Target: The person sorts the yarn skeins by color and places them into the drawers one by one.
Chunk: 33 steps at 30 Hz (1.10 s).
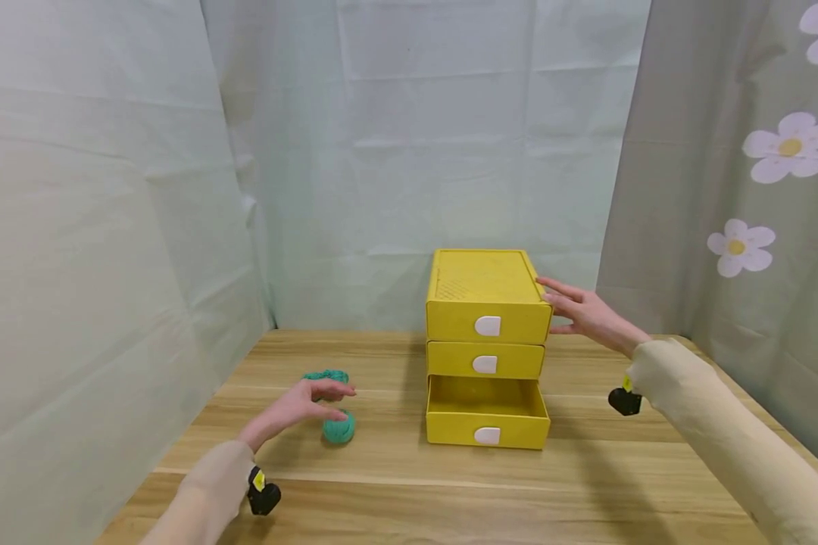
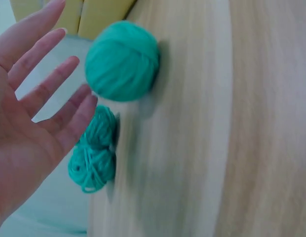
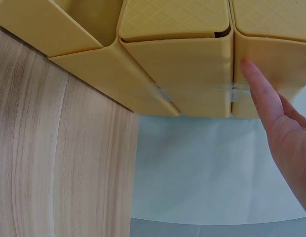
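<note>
A yellow three-drawer unit (image 1: 484,274) stands on the wooden table, its bottom drawer (image 1: 453,430) pulled out and the upper two closed. My right hand (image 1: 586,312) touches the unit's upper right side with fingers spread; in the right wrist view a fingertip meets the top tier's side wall. Over the table to the left hovers my left hand (image 1: 300,409), fingers loosely extended and holding nothing. Close by its fingertips lies a round ball of teal yarn (image 2: 122,60). Farther back is more teal yarn (image 2: 94,165), seen as two wound bundles, partly behind the hand in the head view.
White tab handles (image 1: 487,326) mark the drawer fronts. Pale cloth (image 1: 395,151) hangs behind and to the left of the table (image 1: 382,492). On the right hangs a grey curtain (image 1: 695,151) with white flowers.
</note>
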Each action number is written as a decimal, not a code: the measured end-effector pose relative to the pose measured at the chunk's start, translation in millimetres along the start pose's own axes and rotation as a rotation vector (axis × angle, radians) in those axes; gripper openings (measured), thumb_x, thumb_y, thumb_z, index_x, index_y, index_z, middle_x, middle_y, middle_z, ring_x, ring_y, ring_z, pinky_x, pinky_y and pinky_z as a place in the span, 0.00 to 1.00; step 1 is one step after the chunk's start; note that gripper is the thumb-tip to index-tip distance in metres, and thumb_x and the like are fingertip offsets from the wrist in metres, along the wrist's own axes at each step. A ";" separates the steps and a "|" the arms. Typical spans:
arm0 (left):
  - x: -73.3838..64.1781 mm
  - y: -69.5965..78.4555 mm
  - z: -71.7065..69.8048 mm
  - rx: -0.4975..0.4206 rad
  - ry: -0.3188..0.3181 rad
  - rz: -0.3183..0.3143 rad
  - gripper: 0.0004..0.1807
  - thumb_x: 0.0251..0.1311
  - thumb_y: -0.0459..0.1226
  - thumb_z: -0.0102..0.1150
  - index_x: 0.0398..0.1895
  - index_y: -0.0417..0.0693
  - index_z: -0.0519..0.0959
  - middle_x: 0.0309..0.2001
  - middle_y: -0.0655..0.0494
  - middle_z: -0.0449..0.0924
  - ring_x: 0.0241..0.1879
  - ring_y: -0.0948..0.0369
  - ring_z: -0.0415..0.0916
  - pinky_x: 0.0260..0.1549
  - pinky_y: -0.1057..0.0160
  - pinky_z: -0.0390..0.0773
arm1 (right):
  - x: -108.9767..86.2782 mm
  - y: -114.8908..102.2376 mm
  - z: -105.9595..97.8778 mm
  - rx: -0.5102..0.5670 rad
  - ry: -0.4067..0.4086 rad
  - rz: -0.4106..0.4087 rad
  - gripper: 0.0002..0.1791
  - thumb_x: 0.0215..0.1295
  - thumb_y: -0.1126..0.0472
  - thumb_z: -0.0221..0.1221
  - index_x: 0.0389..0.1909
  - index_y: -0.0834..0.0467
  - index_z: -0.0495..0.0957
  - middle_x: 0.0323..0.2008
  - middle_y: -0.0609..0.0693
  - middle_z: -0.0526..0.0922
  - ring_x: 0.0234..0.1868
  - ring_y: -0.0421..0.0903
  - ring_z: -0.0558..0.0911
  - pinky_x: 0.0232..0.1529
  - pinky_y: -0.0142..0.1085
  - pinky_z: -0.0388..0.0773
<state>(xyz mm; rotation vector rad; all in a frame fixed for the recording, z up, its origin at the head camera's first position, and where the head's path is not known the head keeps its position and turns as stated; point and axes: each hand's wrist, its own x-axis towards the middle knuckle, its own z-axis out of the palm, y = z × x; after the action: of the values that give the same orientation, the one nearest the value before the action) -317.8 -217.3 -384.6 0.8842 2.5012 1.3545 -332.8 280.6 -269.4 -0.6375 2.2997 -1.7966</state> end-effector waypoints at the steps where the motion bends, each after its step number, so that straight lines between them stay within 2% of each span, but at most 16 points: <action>1: -1.4 -1.7 -0.9 0.009 -0.003 -0.004 0.24 0.51 0.40 0.65 0.52 0.43 0.75 0.53 0.51 0.72 0.53 0.45 0.64 0.49 0.45 0.64 | -0.1 0.0 -0.1 0.000 0.001 0.000 0.34 0.68 0.52 0.47 0.70 0.53 0.45 0.67 0.58 0.47 0.61 0.61 0.57 0.51 0.53 0.63; 6: -7.0 -2.6 -3.3 0.024 -0.006 -0.007 0.26 0.51 0.40 0.65 0.54 0.41 0.73 0.53 0.49 0.71 0.53 0.44 0.63 0.49 0.42 0.61 | 0.0 0.5 -0.4 0.004 0.002 0.000 0.34 0.68 0.51 0.47 0.70 0.53 0.45 0.67 0.58 0.47 0.61 0.61 0.57 0.51 0.53 0.64; 11: -10.8 -3.9 -4.9 0.046 -0.031 -0.001 0.26 0.52 0.38 0.65 0.54 0.39 0.72 0.54 0.46 0.70 0.53 0.43 0.63 0.48 0.42 0.63 | -0.8 1.2 -0.6 0.004 0.000 -0.001 0.34 0.69 0.52 0.47 0.70 0.53 0.45 0.67 0.58 0.48 0.61 0.61 0.57 0.51 0.54 0.63; 15: -11.8 -12.3 -4.1 0.048 -0.051 -0.015 0.25 0.52 0.39 0.64 0.54 0.39 0.73 0.53 0.47 0.71 0.51 0.44 0.66 0.47 0.46 0.67 | -1.0 0.2 0.2 -0.004 0.001 -0.002 0.34 0.69 0.52 0.47 0.70 0.53 0.45 0.67 0.58 0.48 0.61 0.61 0.57 0.51 0.53 0.64; 21: -10.8 -18.6 -0.8 0.027 -0.077 0.004 0.20 0.54 0.37 0.63 0.49 0.35 0.75 0.48 0.45 0.75 0.46 0.48 0.71 0.42 0.56 0.72 | -0.3 -0.3 0.8 -0.007 0.006 0.000 0.34 0.69 0.52 0.47 0.70 0.54 0.45 0.67 0.59 0.48 0.61 0.61 0.57 0.49 0.50 0.67; 25: -9.9 -18.8 2.1 -0.003 -0.075 -0.020 0.18 0.54 0.36 0.62 0.48 0.36 0.76 0.47 0.46 0.75 0.44 0.49 0.73 0.39 0.60 0.73 | -0.4 -0.3 0.9 -0.008 0.009 -0.002 0.34 0.69 0.52 0.47 0.70 0.54 0.45 0.67 0.59 0.48 0.61 0.62 0.58 0.48 0.49 0.68; 33: -8.4 -15.9 5.5 -0.046 -0.079 -0.010 0.17 0.53 0.33 0.62 0.46 0.34 0.76 0.45 0.45 0.74 0.41 0.49 0.73 0.37 0.61 0.74 | -0.5 2.0 0.2 -0.017 0.005 -0.017 0.33 0.69 0.53 0.47 0.70 0.54 0.45 0.67 0.59 0.48 0.60 0.62 0.58 0.49 0.50 0.68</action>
<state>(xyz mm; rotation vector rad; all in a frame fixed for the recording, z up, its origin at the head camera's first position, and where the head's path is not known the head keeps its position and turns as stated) -315.5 -224.8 -401.7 0.8967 2.4028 1.3417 -332.7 281.0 -271.4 -0.6571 2.3227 -1.7896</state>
